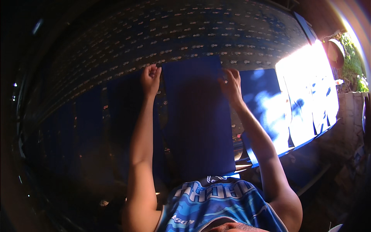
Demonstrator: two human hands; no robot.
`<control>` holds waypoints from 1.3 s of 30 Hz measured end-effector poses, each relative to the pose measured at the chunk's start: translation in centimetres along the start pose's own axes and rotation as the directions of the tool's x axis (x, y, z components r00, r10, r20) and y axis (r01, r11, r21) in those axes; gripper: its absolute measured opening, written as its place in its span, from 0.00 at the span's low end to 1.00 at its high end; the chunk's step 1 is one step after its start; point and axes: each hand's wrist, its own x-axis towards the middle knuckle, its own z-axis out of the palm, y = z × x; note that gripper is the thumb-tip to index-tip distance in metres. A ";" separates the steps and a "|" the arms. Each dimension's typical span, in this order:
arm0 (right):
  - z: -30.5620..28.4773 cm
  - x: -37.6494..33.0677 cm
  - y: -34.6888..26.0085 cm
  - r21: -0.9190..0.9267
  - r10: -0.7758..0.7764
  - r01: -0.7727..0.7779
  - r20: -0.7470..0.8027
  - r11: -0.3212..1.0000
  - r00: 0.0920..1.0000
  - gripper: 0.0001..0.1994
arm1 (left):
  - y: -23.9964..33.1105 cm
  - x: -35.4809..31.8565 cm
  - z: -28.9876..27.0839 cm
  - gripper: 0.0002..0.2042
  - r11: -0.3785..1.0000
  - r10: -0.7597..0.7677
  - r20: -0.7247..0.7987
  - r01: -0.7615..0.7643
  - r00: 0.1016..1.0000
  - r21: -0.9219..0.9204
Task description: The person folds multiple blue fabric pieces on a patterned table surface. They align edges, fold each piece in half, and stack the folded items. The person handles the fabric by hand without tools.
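A dark blue rectangular sheet (199, 112), apparently cloth, lies lengthwise in front of me, between my arms. My left hand (151, 80) is at its far left corner, fingers curled and thumb against the edge. At the sheet's right edge, slightly nearer than its far corner, my right hand (232, 86) has bent fingers pinching the border. The sheet looks flat, with its middle in shadow. Under it is a long dark table (185, 33) marked with rows of small pale printed patterns.
More blue sheets lie side by side along the near edge: shaded ones (127, 112) to my left, and one (259, 91) to my right, partly sunlit. Farther right, glaring sunlight washes out several sheets (309, 85). A wall (349, 116) and greenery (351, 62) stand beyond the right end.
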 end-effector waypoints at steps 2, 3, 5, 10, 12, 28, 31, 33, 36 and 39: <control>-4.0 -4.7 -0.9 0.011 -0.028 0.028 0.043 1.000 0.999 0.21 | 2.2 -4.2 -2.4 0.10 0.986 0.088 0.089 -0.099 0.992 0.132; -6.5 -6.9 -2.1 0.040 0.060 -0.068 0.164 0.997 0.985 0.18 | 3.5 -7.1 -4.2 0.09 0.989 0.030 0.132 -0.049 0.991 0.140; -11.1 -12.3 -1.6 -0.041 0.115 -0.107 0.377 0.993 0.919 0.10 | 7.4 -13.4 -7.2 0.07 0.975 -0.067 0.241 0.011 0.968 0.223; -17.6 -21.9 -1.6 -0.242 0.246 -0.095 0.732 0.966 0.635 0.07 | 14.8 -28.2 -13.8 0.10 0.876 -0.349 0.308 0.191 0.885 0.443; -18.2 -23.3 -1.5 -0.214 0.295 -0.209 0.789 0.954 0.539 0.09 | 17.1 -32.1 -14.8 0.10 0.824 -0.438 0.340 0.221 0.832 0.522; -18.8 -27.5 -1.6 0.072 0.226 -0.498 0.829 0.864 0.511 0.14 | 18.2 -38.6 -14.7 0.12 0.760 -0.544 0.173 0.395 0.821 0.516; -19.1 -27.3 -1.8 0.057 0.194 -0.440 0.841 0.896 0.505 0.14 | 17.9 -38.9 -15.0 0.12 0.781 -0.515 0.176 0.375 0.839 0.499; -19.0 -27.7 -1.9 0.076 0.185 -0.420 0.817 0.904 0.547 0.14 | 17.4 -39.0 -14.8 0.12 0.789 -0.507 0.178 0.371 0.843 0.490; -18.8 -28.0 -1.6 0.092 0.157 -0.369 0.793 0.925 0.589 0.14 | 17.8 -39.0 -14.7 0.12 0.783 -0.505 0.180 0.362 0.844 0.506; -18.2 -28.8 -1.3 0.145 0.140 -0.368 0.750 0.918 0.646 0.15 | 18.6 -38.8 -14.5 0.11 0.778 -0.500 0.190 0.342 0.845 0.527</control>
